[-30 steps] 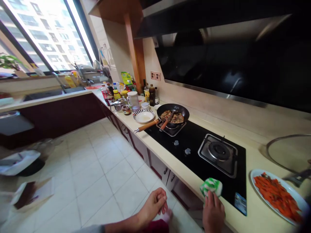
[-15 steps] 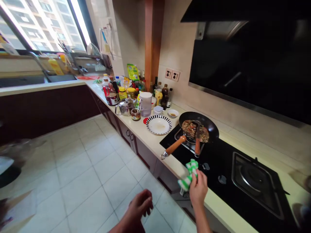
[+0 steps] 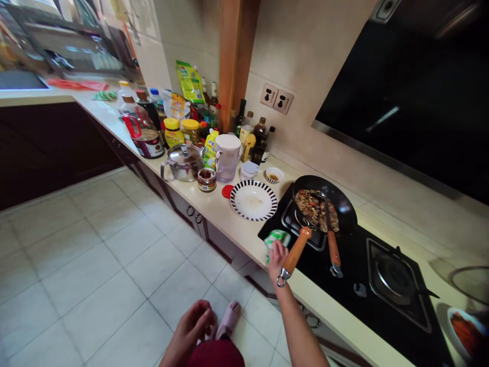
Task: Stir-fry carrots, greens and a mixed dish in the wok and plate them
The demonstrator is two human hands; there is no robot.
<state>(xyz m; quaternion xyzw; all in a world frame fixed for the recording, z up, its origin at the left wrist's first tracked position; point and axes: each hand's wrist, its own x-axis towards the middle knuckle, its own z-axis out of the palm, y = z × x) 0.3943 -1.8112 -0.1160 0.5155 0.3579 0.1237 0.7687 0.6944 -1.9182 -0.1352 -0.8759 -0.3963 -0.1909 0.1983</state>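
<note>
My right hand [image 3: 276,258] presses a green and white cloth [image 3: 277,238] onto the front left corner of the black hob [image 3: 367,278], just under the wok's wooden handle [image 3: 295,251]. Its fingers are closed on the cloth. The black wok [image 3: 324,202] sits on the left burner with chopped cooked food and a wooden-handled spatula [image 3: 331,240] lying in it. My left hand [image 3: 190,329] hangs low over the tiled floor with fingers loosely curled and nothing in it. Left of the wok stands a white plate with a striped rim [image 3: 253,200].
The counter [image 3: 214,211] behind the plate is crowded with a clear jug [image 3: 227,157], a steel pot [image 3: 183,162], a jar [image 3: 207,179], bottles and sauces. A second burner [image 3: 396,279] lies right. A plate of carrots [image 3: 466,331] shows at the far right edge. My slipper [image 3: 228,320] is on the floor.
The view swung left along the counter. My right hand carried the cloth from the hob's front right corner leftward to beside the wok handle. My left hand stayed low.
</note>
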